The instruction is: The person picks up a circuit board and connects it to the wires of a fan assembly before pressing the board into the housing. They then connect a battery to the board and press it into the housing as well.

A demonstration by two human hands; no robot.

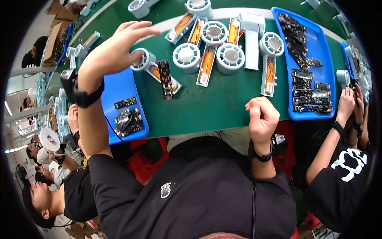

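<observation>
My left hand (109,49) is stretched over the green table with its fingers extended and apart. Its thumb overlaps a pale-blue handheld fan (145,59), whose opened handle shows an orange strip inside. Across that handle is a long black circuit board (165,79); I see no finger on it. Close to the table's front edge, my right hand (262,119) is curled into a fist, and whatever its fingers may hold is hidden. Several more fans, such as one with a round grille (230,57), lie grouped beyond, most with open handles and red wires.
A blue tray (332,75) of black circuit boards is on the right. Another blue tray (119,85) with a few boards lies under my left forearm. Co-workers sit on both sides; one's hands (348,103) hold a fan part beyond the right tray.
</observation>
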